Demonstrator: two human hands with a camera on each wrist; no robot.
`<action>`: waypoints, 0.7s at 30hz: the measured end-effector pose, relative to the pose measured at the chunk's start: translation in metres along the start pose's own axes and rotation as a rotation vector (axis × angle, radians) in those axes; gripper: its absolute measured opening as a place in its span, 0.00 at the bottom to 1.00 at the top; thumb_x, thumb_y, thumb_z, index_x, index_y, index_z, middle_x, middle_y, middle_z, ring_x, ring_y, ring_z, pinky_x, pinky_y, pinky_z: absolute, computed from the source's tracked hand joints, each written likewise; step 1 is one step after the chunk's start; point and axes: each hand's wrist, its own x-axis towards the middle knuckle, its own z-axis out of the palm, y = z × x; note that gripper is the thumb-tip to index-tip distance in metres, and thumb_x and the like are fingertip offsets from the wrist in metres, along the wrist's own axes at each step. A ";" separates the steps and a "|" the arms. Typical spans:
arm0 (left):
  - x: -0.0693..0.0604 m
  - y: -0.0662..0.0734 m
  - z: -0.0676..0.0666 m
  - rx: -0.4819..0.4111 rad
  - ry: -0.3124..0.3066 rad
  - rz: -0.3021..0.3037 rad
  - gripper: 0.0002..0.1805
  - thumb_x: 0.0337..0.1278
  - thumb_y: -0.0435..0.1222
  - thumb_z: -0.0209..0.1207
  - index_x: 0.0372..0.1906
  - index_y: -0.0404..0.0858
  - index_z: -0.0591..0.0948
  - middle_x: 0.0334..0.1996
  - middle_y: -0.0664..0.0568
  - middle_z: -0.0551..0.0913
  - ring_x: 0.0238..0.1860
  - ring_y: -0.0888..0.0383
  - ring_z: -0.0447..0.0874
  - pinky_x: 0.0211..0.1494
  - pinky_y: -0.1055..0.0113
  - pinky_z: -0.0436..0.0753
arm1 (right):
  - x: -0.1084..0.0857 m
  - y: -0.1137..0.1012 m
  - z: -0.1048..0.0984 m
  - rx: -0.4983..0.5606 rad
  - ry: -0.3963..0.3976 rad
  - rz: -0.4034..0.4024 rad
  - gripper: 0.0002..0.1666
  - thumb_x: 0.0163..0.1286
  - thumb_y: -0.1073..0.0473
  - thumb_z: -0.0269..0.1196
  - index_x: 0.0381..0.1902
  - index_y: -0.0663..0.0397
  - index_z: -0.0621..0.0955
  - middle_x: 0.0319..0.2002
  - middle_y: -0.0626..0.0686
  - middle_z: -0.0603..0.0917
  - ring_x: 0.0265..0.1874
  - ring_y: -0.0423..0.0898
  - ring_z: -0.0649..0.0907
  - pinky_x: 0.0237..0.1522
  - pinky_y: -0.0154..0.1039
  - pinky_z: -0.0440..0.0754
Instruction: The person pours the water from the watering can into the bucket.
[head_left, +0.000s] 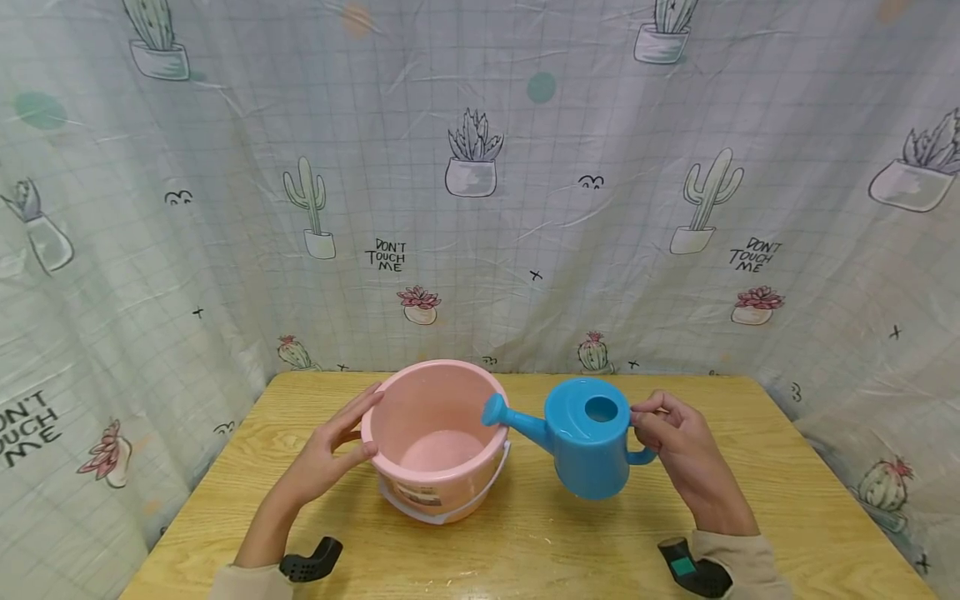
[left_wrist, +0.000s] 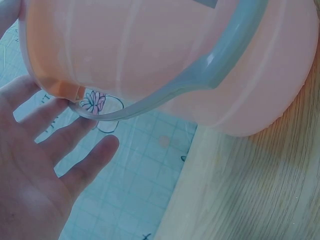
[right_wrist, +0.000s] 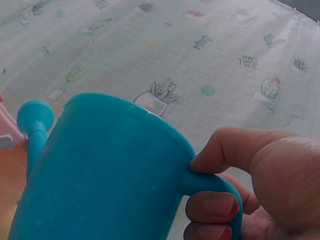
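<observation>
A pink bucket [head_left: 442, 492] stands on the wooden table, its pale handle [left_wrist: 215, 70] hanging down at the side. My left hand [head_left: 324, 458] touches the bucket's left rim with spread fingers; in the left wrist view the hand [left_wrist: 45, 155] lies by the rim and handle joint. My right hand [head_left: 682, 442] grips the handle of a blue watering can [head_left: 588, 454], whose spout head reaches over the bucket's right rim. The right wrist view shows the hand [right_wrist: 260, 180] with fingers curled through the handle of the can [right_wrist: 105, 170].
The wooden table [head_left: 750, 500] reaches back to a curtain [head_left: 525, 217] printed with cacti, which also hangs along both sides. Dark devices are at both wrists, near the sleeves.
</observation>
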 end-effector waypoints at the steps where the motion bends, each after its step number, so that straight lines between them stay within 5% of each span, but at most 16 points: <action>1: 0.000 0.000 0.000 -0.003 -0.001 0.003 0.36 0.61 0.29 0.60 0.73 0.45 0.63 0.76 0.49 0.56 0.72 0.75 0.55 0.59 0.69 0.78 | 0.000 0.000 0.000 -0.001 0.000 0.000 0.06 0.72 0.65 0.55 0.35 0.50 0.77 0.18 0.43 0.64 0.20 0.41 0.66 0.30 0.37 0.64; 17: -0.002 -0.001 0.000 -0.034 -0.026 -0.011 0.36 0.64 0.30 0.58 0.75 0.45 0.61 0.77 0.48 0.54 0.72 0.76 0.53 0.61 0.72 0.77 | 0.001 0.004 -0.001 -0.031 -0.025 -0.068 0.03 0.73 0.65 0.54 0.38 0.54 0.76 0.18 0.48 0.61 0.21 0.45 0.66 0.30 0.38 0.65; 21: 0.000 -0.001 -0.001 -0.026 -0.024 0.004 0.36 0.64 0.30 0.58 0.75 0.44 0.61 0.77 0.46 0.54 0.73 0.76 0.53 0.61 0.72 0.77 | 0.000 0.002 0.000 -0.032 -0.036 -0.057 0.07 0.75 0.62 0.53 0.47 0.56 0.76 0.17 0.49 0.60 0.20 0.48 0.63 0.30 0.40 0.62</action>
